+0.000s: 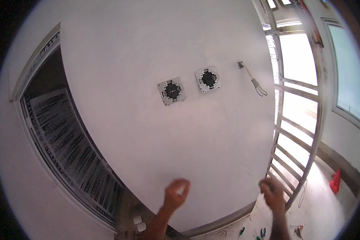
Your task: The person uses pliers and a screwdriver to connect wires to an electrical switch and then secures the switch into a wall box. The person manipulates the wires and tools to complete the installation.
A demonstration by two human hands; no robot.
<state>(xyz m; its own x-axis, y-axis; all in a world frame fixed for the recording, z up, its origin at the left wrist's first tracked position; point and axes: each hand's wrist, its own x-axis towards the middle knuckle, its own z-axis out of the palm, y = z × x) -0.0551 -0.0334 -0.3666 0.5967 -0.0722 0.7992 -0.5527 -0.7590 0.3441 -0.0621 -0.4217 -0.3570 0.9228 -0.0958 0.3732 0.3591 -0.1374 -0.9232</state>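
My left hand is raised in front of the white wall, thumb and finger curled together in a pinch; whatever may be between them is too small to make out. Farther right, my right hand is closed around a slim screwdriver, its thin shaft blurred and pointing up and left. Above the hands, two square light-grey mounting frames with dark centres are fixed in the wall: a left socket insert and a right socket insert. Neither hand touches them.
A cable sticks out of the wall, its loose end bent. Bars of a window grille stand at right. Pliers and other tools lie on the floor, with a red object farther right. A dark doorway opens left.
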